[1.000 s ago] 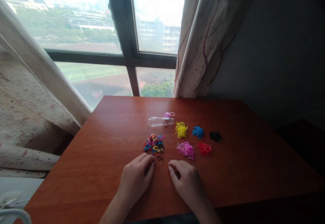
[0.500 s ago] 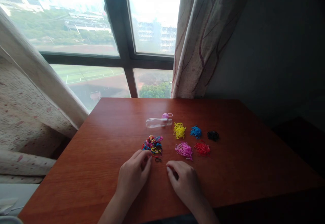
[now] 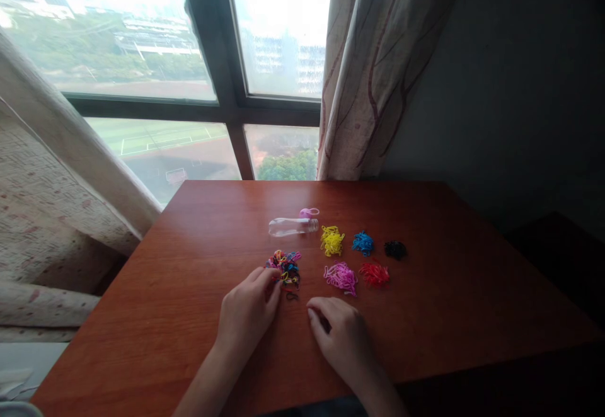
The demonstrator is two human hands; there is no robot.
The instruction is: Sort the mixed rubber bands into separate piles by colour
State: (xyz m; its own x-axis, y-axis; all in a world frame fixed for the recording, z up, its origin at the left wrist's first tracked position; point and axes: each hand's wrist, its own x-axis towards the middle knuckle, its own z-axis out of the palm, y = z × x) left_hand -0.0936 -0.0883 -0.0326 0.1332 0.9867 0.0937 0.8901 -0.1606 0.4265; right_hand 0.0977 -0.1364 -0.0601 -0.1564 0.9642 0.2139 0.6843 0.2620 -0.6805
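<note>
My left hand (image 3: 250, 300) is at the near left edge of a mixed pile of small coloured rubber bands (image 3: 289, 269). Its thumb and fingers are curled close together against the bands, and whatever sits between the tips is hidden. One loose dark band (image 3: 292, 296) lies just in front of that pile, to the right of my left fingertips. Farther right, my right hand (image 3: 338, 329) rests on the table with thumb and forefinger brought together; no band shows in them. The nearest sorted heap to it is the pink rubber bands (image 3: 341, 277).
On the wooden table (image 3: 189, 278) are heaps of yellow bands (image 3: 332, 241), blue bands (image 3: 363, 243), black bands (image 3: 395, 249) and red bands (image 3: 375, 273). A clear bottle (image 3: 288, 227) lies on its side behind the mixed pile, with a pink looped cap (image 3: 306, 213) beside it.
My left fingertips have moved slightly forward, further onto the mixed pile. My right hand stays almost in place. The whole view has shifted a little.
</note>
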